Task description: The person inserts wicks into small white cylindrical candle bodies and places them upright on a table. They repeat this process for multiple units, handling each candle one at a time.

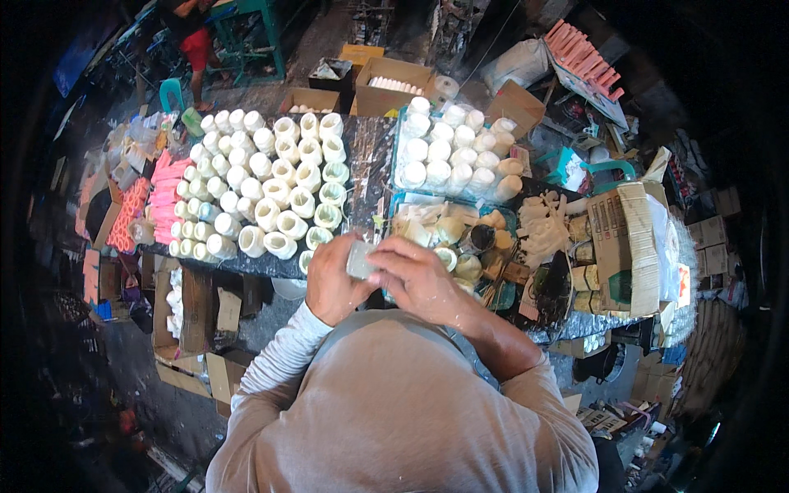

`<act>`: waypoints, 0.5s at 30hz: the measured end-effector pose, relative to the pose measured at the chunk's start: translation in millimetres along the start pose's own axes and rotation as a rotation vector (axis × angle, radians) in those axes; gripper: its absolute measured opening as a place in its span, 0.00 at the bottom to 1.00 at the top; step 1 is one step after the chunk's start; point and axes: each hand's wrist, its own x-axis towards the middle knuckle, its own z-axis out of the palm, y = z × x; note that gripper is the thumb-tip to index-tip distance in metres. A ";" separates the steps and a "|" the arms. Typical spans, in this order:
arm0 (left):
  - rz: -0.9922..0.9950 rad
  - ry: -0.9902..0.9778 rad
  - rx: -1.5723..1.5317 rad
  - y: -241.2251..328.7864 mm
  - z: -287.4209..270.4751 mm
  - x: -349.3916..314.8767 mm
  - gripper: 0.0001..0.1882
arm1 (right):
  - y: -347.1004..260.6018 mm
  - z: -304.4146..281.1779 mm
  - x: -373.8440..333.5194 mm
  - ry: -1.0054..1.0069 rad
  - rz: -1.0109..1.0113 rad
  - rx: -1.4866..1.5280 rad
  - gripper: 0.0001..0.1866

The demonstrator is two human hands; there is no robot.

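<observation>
Close to my body, over the near edge of the dark table (369, 177), both hands meet around a pale, translucent, whitish block (360, 260). My left hand (331, 283) grips it from the left side, thumb toward me. The fingers of my right hand (423, 279) are bent and press on its right side. What the block is made of I cannot make out. Just beyond my left hand stand rows of off-white cylinders with hollow tops (279, 193). Ahead and right of my hands, a blue-green tray (398, 174) carries several white cylinders.
Right of my hands lies a clutter of wax-like pieces and small jars (468, 238). Pink sticks (168, 189) are heaped at the table's left end. A torn carton (620, 246) stands at the right. Boxes (393, 82) sit beyond the table; a person in red shorts (197, 49) is far left.
</observation>
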 end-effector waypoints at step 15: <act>-0.146 0.021 -0.219 5.9 13.8 -0.2 0.15 | 11.9 21.2 -12.8 0.134 0.003 0.093 0.11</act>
